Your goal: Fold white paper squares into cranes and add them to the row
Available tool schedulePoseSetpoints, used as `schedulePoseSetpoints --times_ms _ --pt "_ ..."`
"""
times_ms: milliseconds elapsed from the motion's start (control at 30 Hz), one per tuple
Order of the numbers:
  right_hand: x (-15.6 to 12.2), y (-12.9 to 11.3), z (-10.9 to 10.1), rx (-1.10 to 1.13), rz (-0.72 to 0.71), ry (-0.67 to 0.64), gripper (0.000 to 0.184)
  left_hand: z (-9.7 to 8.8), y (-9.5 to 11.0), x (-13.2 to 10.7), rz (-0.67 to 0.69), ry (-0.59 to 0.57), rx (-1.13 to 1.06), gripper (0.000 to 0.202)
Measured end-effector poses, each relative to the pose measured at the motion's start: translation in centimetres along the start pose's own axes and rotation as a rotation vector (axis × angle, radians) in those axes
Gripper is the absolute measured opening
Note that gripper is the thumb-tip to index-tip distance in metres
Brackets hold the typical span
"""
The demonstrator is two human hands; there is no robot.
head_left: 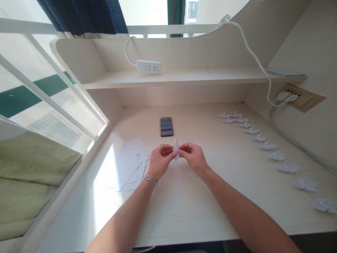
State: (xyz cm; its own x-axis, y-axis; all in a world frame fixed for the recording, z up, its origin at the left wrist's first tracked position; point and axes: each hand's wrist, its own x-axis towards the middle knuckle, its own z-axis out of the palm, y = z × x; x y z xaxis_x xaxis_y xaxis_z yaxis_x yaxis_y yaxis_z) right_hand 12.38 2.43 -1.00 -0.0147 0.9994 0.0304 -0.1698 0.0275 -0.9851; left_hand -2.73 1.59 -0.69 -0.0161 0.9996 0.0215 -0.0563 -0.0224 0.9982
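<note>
you hold a small, partly folded white paper piece (pixel 176 149) between both hands, raised just above the middle of the bench (pixel 184 207). your left hand (pixel 160 160) pinches its left side and your right hand (pixel 193 157) pinches its right side; the fingers (pixel 168 150) of both hands are closed on the paper, thumb against forefinger, with the pointed upper tip standing free above them.

handling judgement: the piece is very light, thin and flexible where single-layered, stiffer where folds stack up. it creases permanently and tears under a hard pull, so grip it at the layered folds near the centre, not at the slender tip. the surface appears matte and dry, so a light pinch should hold it.

a fanned stack of flat white paper sheets (pixel 126 165) lies on the bench just left of your left hand, with sharp square corners. a curved row of finished folded paper cranes (pixel 263 142) runs along the right side, well apart from your hands. a dark rectangular phone (pixel 166 126) lies flat beyond your hands. the bench is pale wood-grain laminate, smooth and hard. a white power strip (pixel 149 66) rests on the shelf (pixel 210 75) above, its rounded cable (pixel 252 52) leading to a wall socket (pixel 300 98).
</note>
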Motion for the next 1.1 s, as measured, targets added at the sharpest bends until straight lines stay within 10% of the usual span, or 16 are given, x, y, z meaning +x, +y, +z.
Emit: schedulePoseSetpoints --times_ms 433,1100 --pt "0.0 -1.1 -0.8 0.206 0.127 -0.147 0.022 -0.1 1.3 -0.3 -0.088 -0.080 -0.233 0.025" --pt "0.1 -1.0 -0.6 0.018 0.157 -0.163 0.027 0.0 1.2 -0.1 -0.137 -0.058 -0.020 0.027"
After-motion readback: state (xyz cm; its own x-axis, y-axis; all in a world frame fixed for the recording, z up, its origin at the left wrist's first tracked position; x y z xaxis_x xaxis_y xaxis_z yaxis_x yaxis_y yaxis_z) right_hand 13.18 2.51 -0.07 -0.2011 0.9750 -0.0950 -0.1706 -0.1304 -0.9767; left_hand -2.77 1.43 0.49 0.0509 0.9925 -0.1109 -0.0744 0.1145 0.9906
